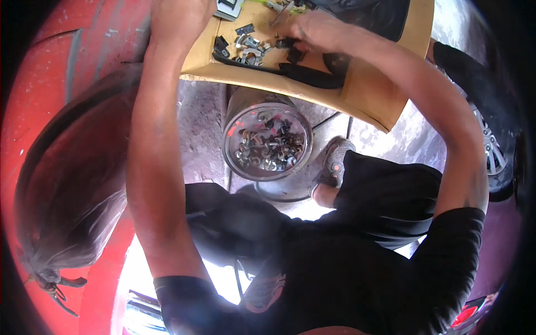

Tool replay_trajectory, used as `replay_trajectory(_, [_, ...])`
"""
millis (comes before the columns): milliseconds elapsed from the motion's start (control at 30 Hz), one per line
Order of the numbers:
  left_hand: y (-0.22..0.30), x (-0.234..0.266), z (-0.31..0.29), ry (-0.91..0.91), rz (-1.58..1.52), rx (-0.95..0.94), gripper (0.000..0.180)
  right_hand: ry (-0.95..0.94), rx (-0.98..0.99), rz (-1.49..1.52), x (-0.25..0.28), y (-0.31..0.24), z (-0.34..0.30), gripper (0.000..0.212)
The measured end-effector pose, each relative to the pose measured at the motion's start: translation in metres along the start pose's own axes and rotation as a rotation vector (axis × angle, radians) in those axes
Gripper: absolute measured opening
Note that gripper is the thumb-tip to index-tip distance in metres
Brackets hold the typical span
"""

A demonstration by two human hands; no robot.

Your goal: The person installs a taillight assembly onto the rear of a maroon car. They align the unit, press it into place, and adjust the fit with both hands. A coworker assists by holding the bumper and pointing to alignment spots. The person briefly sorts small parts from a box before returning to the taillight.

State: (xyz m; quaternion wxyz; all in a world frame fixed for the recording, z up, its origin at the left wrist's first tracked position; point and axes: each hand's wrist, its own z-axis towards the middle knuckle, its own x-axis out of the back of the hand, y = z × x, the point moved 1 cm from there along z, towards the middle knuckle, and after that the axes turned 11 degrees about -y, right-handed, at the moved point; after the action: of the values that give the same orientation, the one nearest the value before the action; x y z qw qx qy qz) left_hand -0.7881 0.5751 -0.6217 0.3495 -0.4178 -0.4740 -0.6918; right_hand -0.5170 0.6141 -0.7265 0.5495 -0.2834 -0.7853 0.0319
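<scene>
From where I stand, the right hand [315,30] is down over the open cardboard box [368,100], its fingers blurred among the loose parts; I can't tell whether its grip is closed on anything. A small black piece [286,42] lies right by those fingertips, touching or just beside them. The left hand [184,8] is cut off by the upper edge of the view, so I can't make out its grip either; nearest it is a grey-and-white item [228,9] inside the box.

Toward the box's near left corner sit shiny metal fittings [248,41], a metal bracket [251,56] and a flat dark piece [244,29]. A long black piece [312,76] lies along the near wall.

Below the box stands a round drum [243,99], its recessed top scattered with nuts and bolts [271,145]. The person's shoe [336,162] is to its right. Over on the left, a tied plastic bag [78,173] hangs against a red panel [50,61]; on the right is a car wheel [491,142].
</scene>
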Motion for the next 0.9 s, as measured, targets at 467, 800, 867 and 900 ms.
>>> replay_trajectory(467, [-0.004, -0.004, 0.002, 0.006, -0.017, -0.073, 0.026, 0.133, 0.188, -0.009, 0.041, -0.012, -0.010, 0.019])
replay_trajectory(800, [0.004, 0.007, 0.000, -0.066, 0.065, 0.032, 0.029, -0.101, -0.003, -0.059, 0.008, -0.052, 0.064, 0.043])
replay_trajectory(867, [0.013, 0.009, 0.001, -0.094, 0.093, 0.095, 0.029, 0.004, 0.055, -0.237, 0.009, -0.047, 0.061, 0.034])
replay_trajectory(900, [0.011, 0.008, 0.001, -0.092, 0.074, 0.064, 0.029, 0.144, 0.160, -0.427, 0.000, -0.028, 0.059, 0.031])
